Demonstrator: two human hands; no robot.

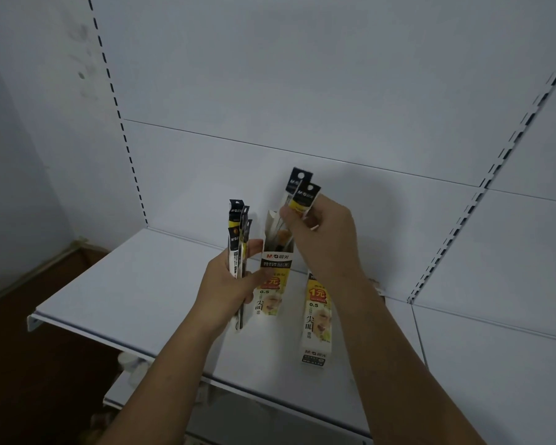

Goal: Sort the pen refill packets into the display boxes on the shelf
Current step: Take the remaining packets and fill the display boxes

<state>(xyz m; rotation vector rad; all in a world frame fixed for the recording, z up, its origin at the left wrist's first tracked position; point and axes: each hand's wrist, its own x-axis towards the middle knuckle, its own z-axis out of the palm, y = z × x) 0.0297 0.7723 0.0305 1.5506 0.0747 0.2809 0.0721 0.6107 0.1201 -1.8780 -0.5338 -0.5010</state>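
My left hand grips a bunch of several slim pen refill packets, black-topped, held upright. Just right of it a tall white and yellow display box stands upright on the shelf with its top flap open. My right hand pinches two refill packets above that box, and their lower ends reach down into its opening. A second display box of the same print lies flat on the shelf, to the right of the upright one and partly under my right forearm.
The white metal shelf has a lipped front edge at the left. Behind it is a white back panel with slotted uprights on both sides. A lower shelf and dark floor show below left.
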